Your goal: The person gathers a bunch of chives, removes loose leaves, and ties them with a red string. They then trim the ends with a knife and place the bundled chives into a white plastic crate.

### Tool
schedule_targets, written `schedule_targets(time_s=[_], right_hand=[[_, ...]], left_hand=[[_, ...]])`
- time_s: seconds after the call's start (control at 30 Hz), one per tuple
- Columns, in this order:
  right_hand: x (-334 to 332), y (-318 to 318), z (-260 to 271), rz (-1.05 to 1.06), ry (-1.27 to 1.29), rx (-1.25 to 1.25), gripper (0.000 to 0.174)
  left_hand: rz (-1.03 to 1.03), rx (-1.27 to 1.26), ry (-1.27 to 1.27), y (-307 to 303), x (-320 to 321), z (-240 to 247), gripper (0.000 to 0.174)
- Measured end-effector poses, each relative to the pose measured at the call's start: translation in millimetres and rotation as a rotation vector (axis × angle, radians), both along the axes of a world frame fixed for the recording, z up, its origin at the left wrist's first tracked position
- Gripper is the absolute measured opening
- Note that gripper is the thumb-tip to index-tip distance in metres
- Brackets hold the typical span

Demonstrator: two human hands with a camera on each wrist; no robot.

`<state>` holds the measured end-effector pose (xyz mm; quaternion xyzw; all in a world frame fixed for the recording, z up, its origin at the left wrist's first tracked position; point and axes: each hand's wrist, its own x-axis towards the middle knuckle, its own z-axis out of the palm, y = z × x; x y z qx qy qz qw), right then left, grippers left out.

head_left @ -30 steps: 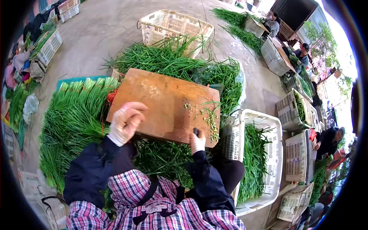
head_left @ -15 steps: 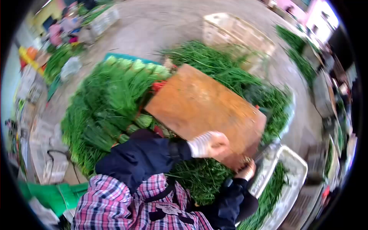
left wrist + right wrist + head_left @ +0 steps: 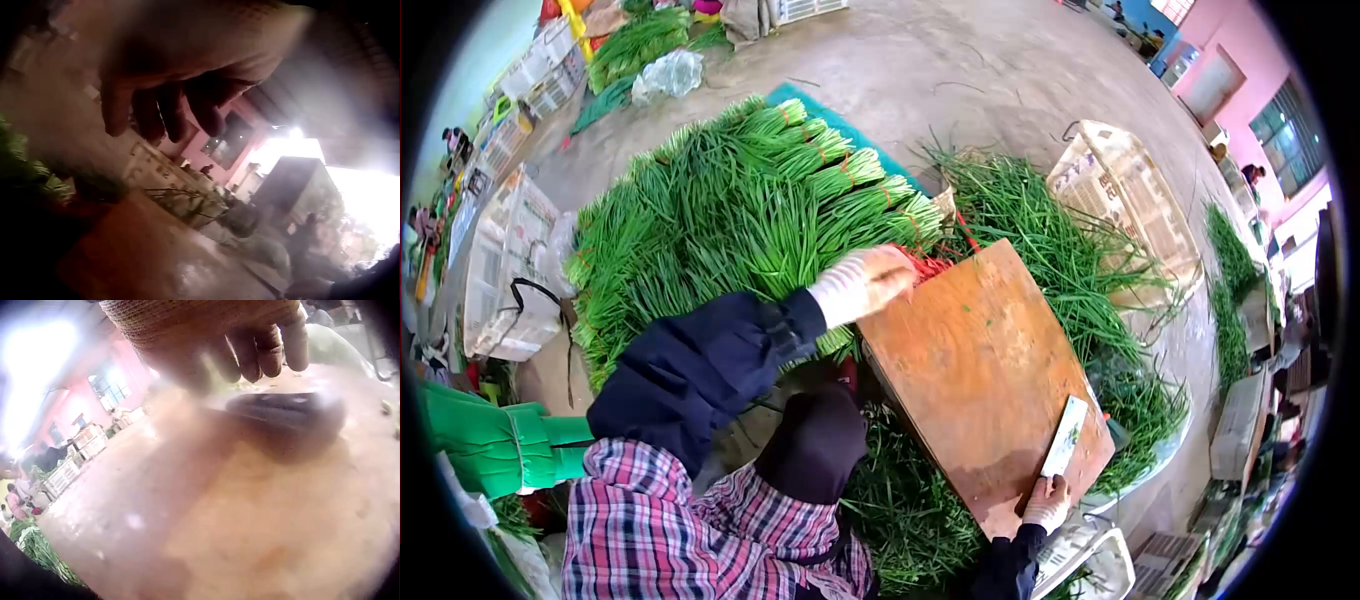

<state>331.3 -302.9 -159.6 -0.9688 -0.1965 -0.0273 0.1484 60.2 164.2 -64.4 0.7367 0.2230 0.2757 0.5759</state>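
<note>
My left hand (image 3: 865, 285), taped in white at the wrist, reaches over the near-left corner of the wooden board (image 3: 970, 350). Red ties (image 3: 927, 265) hang right by its fingertips. In the left wrist view its fingers (image 3: 172, 115) hang down loosely, with nothing between them. At the board's right end my right hand (image 3: 1048, 503) is over the handle of a broad-bladed knife (image 3: 1065, 437), which lies flat with green bits on its blade. Close up, the dark handle (image 3: 275, 412) rests below the extended fingers (image 3: 269, 356), not wrapped by them.
Tied bundles of green chives (image 3: 730, 210) are stacked at the left on a teal mat (image 3: 840, 125). Loose chives (image 3: 1020, 210) lie beyond the board, beside a white crate (image 3: 1125, 190). Another white crate (image 3: 1115, 565) stands near the right hand.
The head view has swung right-to-left, bringing the bundles into the middle. My left hand has moved from over the board to the red ties. The knife now lies flat on the board.
</note>
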Motion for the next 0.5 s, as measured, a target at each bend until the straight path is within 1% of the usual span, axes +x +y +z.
schedule_targets(time_s=[0.03, 0.07, 0.13, 0.17, 0.2, 0.27, 0.33, 0.4, 0.47, 0.5], right_hand=[[3, 15, 9, 0.057, -0.096, 0.027, 0.029], [-1, 50, 37, 0.096, -0.062, 0.074, 0.023], [-5, 127, 68, 0.217, 0.000, 0.170, 0.015], [-8, 170, 80, 0.352, 0.034, 0.244, 0.011], [-14, 215, 88, 0.492, 0.071, 0.320, 0.008], [-29, 299, 89, 0.675, 0.084, 0.361, 0.006], [-45, 375, 82, 0.879, 0.091, 0.352, 0.008], [-47, 431, 56, 0.959, 0.072, 0.277, 0.014], [-48, 470, 30, 0.950, -0.038, 0.064, 0.020], [-50, 483, 23, 0.967, -0.085, -0.015, 0.023]], left_hand=[[0.042, 0.200, 0.060, 13, -14, -6, 0.019], [0.081, 0.396, 0.125, 23, -24, -11, 0.024], [0.118, 0.405, 0.260, 28, -37, -35, 0.033], [0.084, 0.445, 0.287, 28, -36, -47, 0.037], [0.051, 0.516, 0.253, 24, -30, -54, 0.037], [-0.161, 0.501, 0.347, 17, -14, -57, 0.041], [-0.261, 0.664, 0.259, 6, 1, -75, 0.047], [-0.373, 0.620, 0.286, -4, 18, -90, 0.052], [-0.432, 0.675, 0.317, -7, 32, -98, 0.057], [-0.419, 0.686, 0.313, -7, 36, -102, 0.059]])
